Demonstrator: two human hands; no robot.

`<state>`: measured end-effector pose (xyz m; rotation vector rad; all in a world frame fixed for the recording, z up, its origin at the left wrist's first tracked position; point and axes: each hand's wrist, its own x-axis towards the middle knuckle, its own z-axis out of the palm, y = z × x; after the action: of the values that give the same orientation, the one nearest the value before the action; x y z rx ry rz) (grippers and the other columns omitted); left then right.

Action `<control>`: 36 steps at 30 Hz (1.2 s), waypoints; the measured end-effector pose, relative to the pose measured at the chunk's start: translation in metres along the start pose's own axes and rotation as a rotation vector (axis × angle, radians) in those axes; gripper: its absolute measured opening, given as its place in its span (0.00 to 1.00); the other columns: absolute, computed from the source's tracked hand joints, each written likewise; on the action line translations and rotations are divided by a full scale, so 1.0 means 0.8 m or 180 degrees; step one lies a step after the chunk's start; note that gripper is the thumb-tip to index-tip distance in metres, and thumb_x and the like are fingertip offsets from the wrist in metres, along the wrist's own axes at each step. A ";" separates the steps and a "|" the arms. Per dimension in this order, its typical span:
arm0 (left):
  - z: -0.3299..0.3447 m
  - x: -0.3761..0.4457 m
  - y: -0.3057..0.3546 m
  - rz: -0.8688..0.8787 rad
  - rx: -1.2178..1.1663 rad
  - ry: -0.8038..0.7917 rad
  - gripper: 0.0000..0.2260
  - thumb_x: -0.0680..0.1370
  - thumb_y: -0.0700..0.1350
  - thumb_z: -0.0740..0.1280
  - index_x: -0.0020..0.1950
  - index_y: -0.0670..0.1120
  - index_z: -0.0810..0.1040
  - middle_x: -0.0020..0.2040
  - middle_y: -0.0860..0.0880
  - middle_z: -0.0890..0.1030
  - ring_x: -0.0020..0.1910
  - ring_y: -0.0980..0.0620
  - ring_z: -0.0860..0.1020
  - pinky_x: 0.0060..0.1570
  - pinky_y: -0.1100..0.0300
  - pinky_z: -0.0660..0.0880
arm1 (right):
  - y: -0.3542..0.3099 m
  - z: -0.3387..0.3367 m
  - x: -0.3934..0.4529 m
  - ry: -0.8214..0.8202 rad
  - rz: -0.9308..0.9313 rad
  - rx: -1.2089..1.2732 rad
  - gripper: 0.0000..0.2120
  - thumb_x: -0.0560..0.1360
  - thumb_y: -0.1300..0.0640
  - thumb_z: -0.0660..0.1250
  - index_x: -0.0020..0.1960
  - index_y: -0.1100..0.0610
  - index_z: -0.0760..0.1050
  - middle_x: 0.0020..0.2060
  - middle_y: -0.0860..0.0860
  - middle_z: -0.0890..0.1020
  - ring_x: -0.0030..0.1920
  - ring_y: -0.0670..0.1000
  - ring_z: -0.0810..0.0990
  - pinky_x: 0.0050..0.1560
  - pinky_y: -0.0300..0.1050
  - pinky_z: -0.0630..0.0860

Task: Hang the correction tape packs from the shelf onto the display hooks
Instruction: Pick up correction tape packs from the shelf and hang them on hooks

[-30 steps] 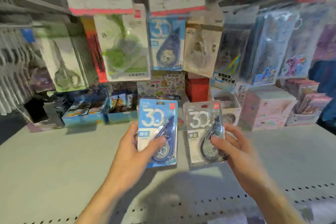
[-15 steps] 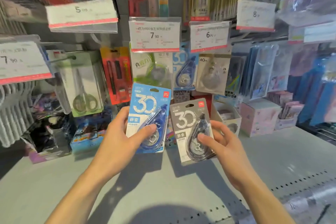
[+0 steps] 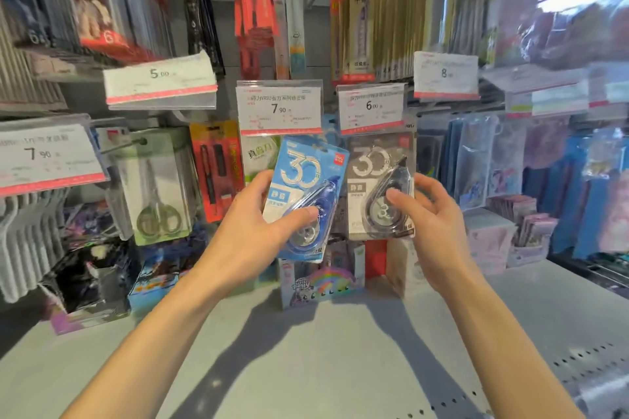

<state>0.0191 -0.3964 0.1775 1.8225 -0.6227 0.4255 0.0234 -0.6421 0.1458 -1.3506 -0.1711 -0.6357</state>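
My left hand (image 3: 253, 231) grips a blue correction tape pack (image 3: 306, 180), thumb across its blister, tilted a little to the right. My right hand (image 3: 430, 218) pinches a grey correction tape pack (image 3: 377, 180) held upright beside it. Both packs are raised in front of the hanging display, their tops just under the 7.90 price tag (image 3: 279, 107) and the 6.00 price tag (image 3: 371, 107). The hooks behind those tags are hidden by the tags and packs. A green pack (image 3: 258, 155) hangs behind the blue one.
A grey shelf (image 3: 323, 350) lies below my arms, with boxes of stickers (image 3: 320, 277) and pink boxes (image 3: 493, 241) at its back. Scissors packs (image 3: 158, 187) and red pen packs (image 3: 218, 173) hang to the left, clear pouches (image 3: 476, 160) to the right.
Both hands have lifted the two packs from just above the shelf up to the price tags. The view has tilted upward with them.
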 end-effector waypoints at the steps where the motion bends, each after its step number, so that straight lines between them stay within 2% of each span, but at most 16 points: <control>1: 0.001 0.000 0.003 0.0012 -0.0008 0.0002 0.18 0.72 0.50 0.77 0.60 0.58 0.77 0.54 0.63 0.86 0.52 0.60 0.86 0.50 0.59 0.80 | -0.007 -0.003 0.001 0.0009 -0.0064 0.0032 0.19 0.77 0.59 0.74 0.66 0.53 0.75 0.49 0.45 0.89 0.48 0.44 0.88 0.48 0.38 0.80; 3: 0.002 0.000 0.010 0.0070 -0.0018 0.0006 0.20 0.71 0.52 0.76 0.61 0.57 0.77 0.55 0.61 0.86 0.53 0.58 0.86 0.54 0.53 0.80 | -0.018 -0.010 0.002 0.0035 -0.0196 0.0126 0.17 0.76 0.59 0.75 0.63 0.51 0.77 0.48 0.47 0.90 0.48 0.46 0.88 0.47 0.39 0.81; 6: 0.005 -0.002 0.018 0.0159 -0.0043 -0.0020 0.20 0.72 0.52 0.76 0.63 0.58 0.77 0.56 0.62 0.86 0.54 0.58 0.86 0.56 0.53 0.79 | -0.033 -0.018 0.001 0.0029 -0.0341 0.0236 0.19 0.72 0.54 0.75 0.62 0.50 0.78 0.49 0.48 0.89 0.51 0.47 0.87 0.52 0.44 0.82; 12: 0.013 0.007 0.037 0.0328 -0.0224 0.0061 0.20 0.71 0.54 0.76 0.62 0.59 0.78 0.57 0.59 0.87 0.56 0.56 0.85 0.58 0.52 0.79 | -0.047 -0.027 0.006 -0.0131 -0.0464 0.0252 0.17 0.71 0.53 0.75 0.59 0.44 0.77 0.48 0.42 0.89 0.50 0.42 0.87 0.44 0.28 0.78; 15: 0.015 0.011 0.045 0.0389 -0.0358 0.0066 0.20 0.71 0.55 0.76 0.61 0.60 0.78 0.57 0.58 0.87 0.55 0.55 0.86 0.53 0.60 0.81 | -0.043 -0.034 0.011 -0.0147 -0.0473 0.0210 0.17 0.74 0.56 0.75 0.59 0.45 0.76 0.48 0.42 0.89 0.50 0.41 0.87 0.44 0.26 0.77; 20: 0.015 0.013 0.054 0.0475 -0.0576 0.0110 0.20 0.72 0.52 0.76 0.62 0.58 0.78 0.57 0.56 0.87 0.54 0.54 0.86 0.49 0.65 0.80 | -0.026 -0.037 0.018 -0.0177 -0.0462 -0.0100 0.17 0.77 0.60 0.74 0.64 0.49 0.77 0.52 0.44 0.89 0.53 0.44 0.87 0.47 0.32 0.80; 24: 0.011 0.012 0.059 0.0528 -0.0615 0.0161 0.19 0.72 0.52 0.76 0.62 0.58 0.78 0.58 0.56 0.87 0.54 0.54 0.86 0.50 0.65 0.80 | -0.019 -0.020 0.030 -0.0366 -0.0422 -0.0306 0.22 0.73 0.53 0.76 0.66 0.51 0.77 0.58 0.47 0.87 0.61 0.47 0.84 0.62 0.48 0.79; 26: 0.009 0.012 0.060 0.0533 -0.0588 0.0174 0.19 0.72 0.52 0.76 0.61 0.58 0.78 0.58 0.56 0.87 0.54 0.54 0.86 0.49 0.66 0.80 | -0.021 -0.009 0.038 -0.0439 -0.0462 -0.0407 0.21 0.74 0.53 0.76 0.66 0.51 0.78 0.58 0.46 0.86 0.61 0.46 0.83 0.65 0.48 0.78; 29: 0.007 0.012 0.060 0.0516 -0.0514 0.0186 0.19 0.73 0.50 0.76 0.62 0.57 0.77 0.57 0.57 0.87 0.53 0.56 0.86 0.47 0.67 0.79 | -0.022 0.004 0.050 -0.0460 -0.0478 -0.0452 0.21 0.76 0.53 0.75 0.67 0.51 0.77 0.57 0.44 0.86 0.60 0.43 0.83 0.63 0.44 0.78; 33: 0.007 0.013 0.059 0.0517 -0.0470 0.0224 0.18 0.74 0.49 0.76 0.62 0.56 0.77 0.56 0.57 0.87 0.52 0.56 0.87 0.46 0.66 0.80 | -0.018 0.012 0.062 -0.0406 -0.0397 -0.0430 0.12 0.76 0.53 0.75 0.58 0.45 0.79 0.49 0.38 0.87 0.51 0.37 0.85 0.48 0.31 0.79; 36: 0.007 0.012 0.057 0.0519 -0.0485 0.0213 0.18 0.74 0.46 0.75 0.62 0.55 0.77 0.56 0.58 0.87 0.52 0.57 0.86 0.46 0.67 0.80 | -0.010 0.014 0.069 -0.0282 -0.0420 -0.0466 0.12 0.75 0.51 0.76 0.58 0.45 0.80 0.49 0.41 0.88 0.51 0.38 0.85 0.46 0.29 0.77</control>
<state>-0.0005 -0.4153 0.2158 1.6128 -0.7403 0.5315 0.0669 -0.6505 0.1811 -1.5188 -0.2917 -0.7102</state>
